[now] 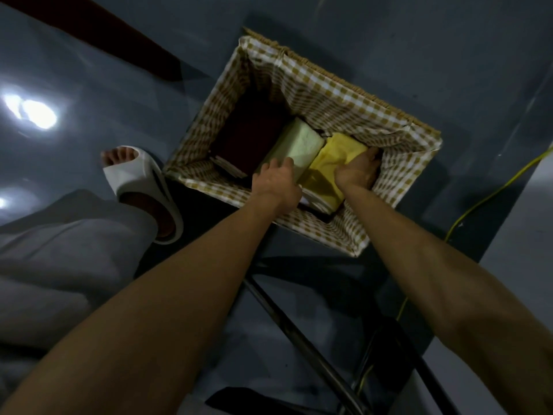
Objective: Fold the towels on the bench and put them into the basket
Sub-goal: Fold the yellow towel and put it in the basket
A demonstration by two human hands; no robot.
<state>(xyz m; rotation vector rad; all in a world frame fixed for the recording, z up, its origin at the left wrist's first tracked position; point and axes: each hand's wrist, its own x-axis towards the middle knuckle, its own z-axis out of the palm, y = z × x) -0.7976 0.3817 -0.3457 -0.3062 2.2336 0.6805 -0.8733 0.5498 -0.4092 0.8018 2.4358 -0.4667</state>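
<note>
A gingham-lined basket (344, 94) on the floor holds a dark red towel (248, 136), a pale green towel (299, 145) and a folded yellow towel (329, 166). The right hand (357, 172) grips the yellow towel's far edge. Whether the left hand (275, 182) grips anything is unclear. The yellow towel is best seated flat and snug against its neighbour before letting go.

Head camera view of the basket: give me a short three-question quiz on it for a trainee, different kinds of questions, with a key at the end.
1. True or false: the yellow towel lies inside the basket.
2. Which one lies between the dark red towel and the yellow towel? A: pale green towel. B: blue towel. C: black towel.
3. Fill the gap: the right hand touches the ___ towel.

Key: 1 true. 2 A. 3 yellow.
</note>
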